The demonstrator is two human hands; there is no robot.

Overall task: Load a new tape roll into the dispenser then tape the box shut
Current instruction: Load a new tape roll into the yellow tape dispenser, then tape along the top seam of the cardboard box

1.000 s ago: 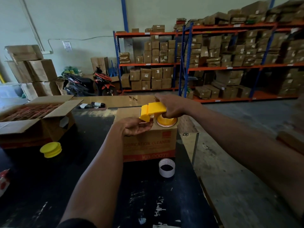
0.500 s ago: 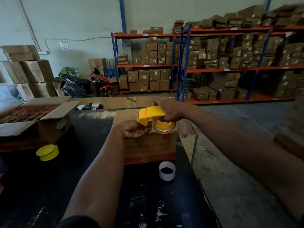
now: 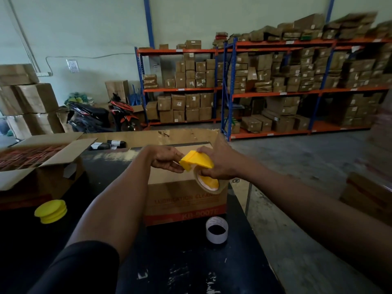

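Head view, yellow tape dispenser with brown roll, gripped by both hands, above cardboard box

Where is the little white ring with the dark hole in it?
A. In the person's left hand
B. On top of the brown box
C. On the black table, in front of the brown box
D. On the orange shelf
C: the white ring stands on the black table, just in front of the brown box, with no hand touching it.
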